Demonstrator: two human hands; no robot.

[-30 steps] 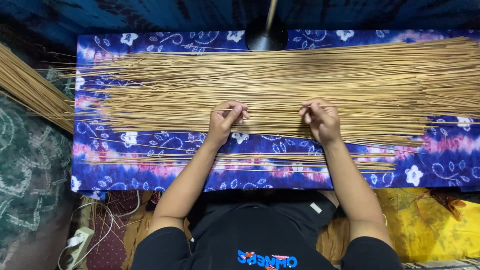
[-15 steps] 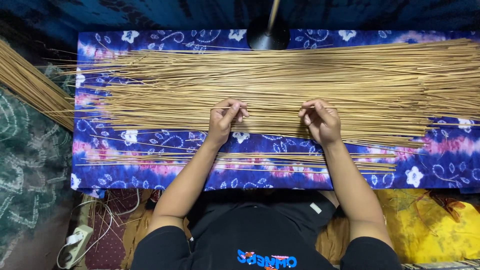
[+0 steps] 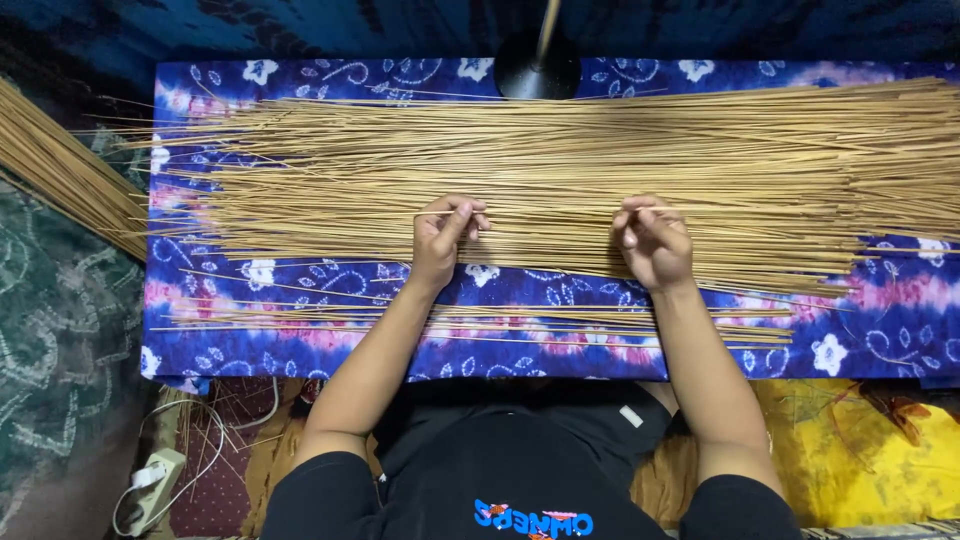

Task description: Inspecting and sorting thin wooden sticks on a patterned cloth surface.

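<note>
Hundreds of thin tan sticks [image 3: 560,170] spread in a wide, flat layer across a blue and purple floral cloth [image 3: 300,340], running left to right and reaching past the right edge of view. Left hand [image 3: 445,235] at the near edge of the layer, fingers curled together, thumb and fingertips pinched on what looks like a single stick or a few; exact count too fine to tell. Right hand [image 3: 652,242] also at the near edge, well apart from the left, fingers bent inward and closed lightly over stick tips, palm turned partly up. Nearer on the cloth, a thin separate row of sticks [image 3: 560,318] lying parallel, just beside both forearms. At the far side, a round black base with a pole [image 3: 537,68] resting on the cloth, touching the far edge of the layer. At far left, another bundle of sticks [image 3: 60,175] slanting off the cloth. Near left, on the floor, a white power strip [image 3: 150,485] with cord.
</note>
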